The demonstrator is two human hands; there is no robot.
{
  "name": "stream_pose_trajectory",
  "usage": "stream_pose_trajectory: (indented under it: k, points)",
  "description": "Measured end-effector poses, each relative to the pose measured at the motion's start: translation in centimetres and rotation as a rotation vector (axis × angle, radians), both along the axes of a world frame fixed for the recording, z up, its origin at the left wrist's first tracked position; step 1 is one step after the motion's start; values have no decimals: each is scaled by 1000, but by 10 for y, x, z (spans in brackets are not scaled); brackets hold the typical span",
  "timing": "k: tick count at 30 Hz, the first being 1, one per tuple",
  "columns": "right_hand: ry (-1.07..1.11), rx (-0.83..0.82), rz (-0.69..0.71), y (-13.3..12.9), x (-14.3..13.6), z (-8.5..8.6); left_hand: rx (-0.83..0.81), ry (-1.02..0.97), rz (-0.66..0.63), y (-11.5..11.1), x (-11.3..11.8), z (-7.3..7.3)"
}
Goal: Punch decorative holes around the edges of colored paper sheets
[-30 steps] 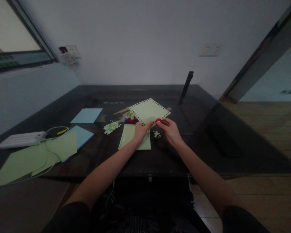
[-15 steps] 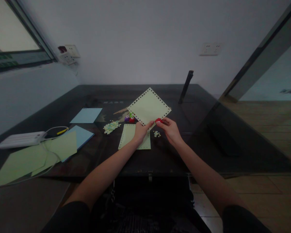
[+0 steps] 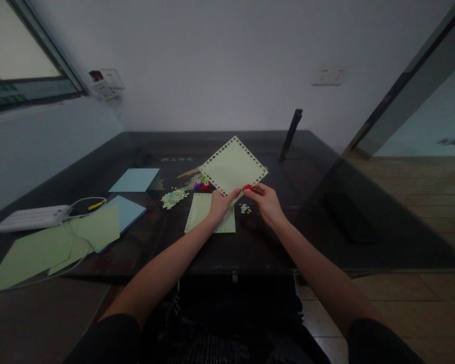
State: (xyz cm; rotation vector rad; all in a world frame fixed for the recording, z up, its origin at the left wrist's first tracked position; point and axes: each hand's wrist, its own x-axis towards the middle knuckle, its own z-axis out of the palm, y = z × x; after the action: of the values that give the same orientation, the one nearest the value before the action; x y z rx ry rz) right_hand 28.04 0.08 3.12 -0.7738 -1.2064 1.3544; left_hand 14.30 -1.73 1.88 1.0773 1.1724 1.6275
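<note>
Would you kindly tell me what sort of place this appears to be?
It looks like an indoor room, perhaps in a home or small office, though I cannot tell which: there is a broad dark desk, a white double wall socket and a brown plank-patterned floor.

Before the held sheet (image 3: 234,167), a flat sheet (image 3: 199,211) lies on the desk (image 3: 258,250) between a heap of clippings (image 3: 174,197) at left and more clippings (image 3: 244,208) at right; further left, a cable (image 3: 76,234) crosses other sheets (image 3: 38,250).
</note>
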Motion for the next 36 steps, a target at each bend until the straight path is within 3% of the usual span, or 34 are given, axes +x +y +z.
stream_pose_trajectory:
  k: [17,36]
  points:
    - [-19,27,-59,0,-1,1,3,48,21,-2,3,1]
    - [-21,-9,42,1,2,3,55,83,30,-1,1,1]
